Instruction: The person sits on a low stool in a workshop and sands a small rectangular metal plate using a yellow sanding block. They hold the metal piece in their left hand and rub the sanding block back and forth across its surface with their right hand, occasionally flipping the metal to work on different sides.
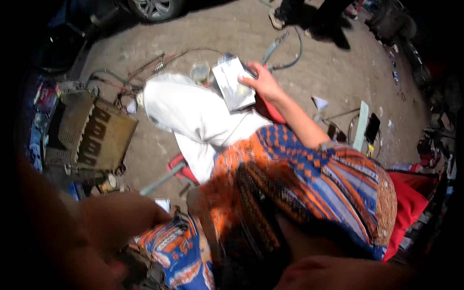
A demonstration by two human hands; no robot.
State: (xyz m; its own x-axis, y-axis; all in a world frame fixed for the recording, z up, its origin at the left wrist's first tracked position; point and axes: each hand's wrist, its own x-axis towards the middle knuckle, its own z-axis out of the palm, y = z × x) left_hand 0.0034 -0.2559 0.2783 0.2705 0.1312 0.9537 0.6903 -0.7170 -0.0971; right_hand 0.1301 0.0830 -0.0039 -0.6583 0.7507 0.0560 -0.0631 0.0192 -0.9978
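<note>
My right hand is closed on a flat white rectangular thing, perhaps a booklet or a thin pack. Its thumb lies over the face, and the other fingers are partly hidden at the edge. Grey smudges or glare mark the white face, and a dark edge shows at its top. It is held just above the white trousers. Close to the camera at the lower left, a dark, blurred shape seems to be my left hand; its fingers cannot be made out. Another dark, blurred shape fills the bottom right.
A clear round tub stands beyond the trousers. Left lies a worn metal panel with slots. Hoses and cables cross the concrete floor. At the top are a car wheel and another person's shoes. Red cloth lies right.
</note>
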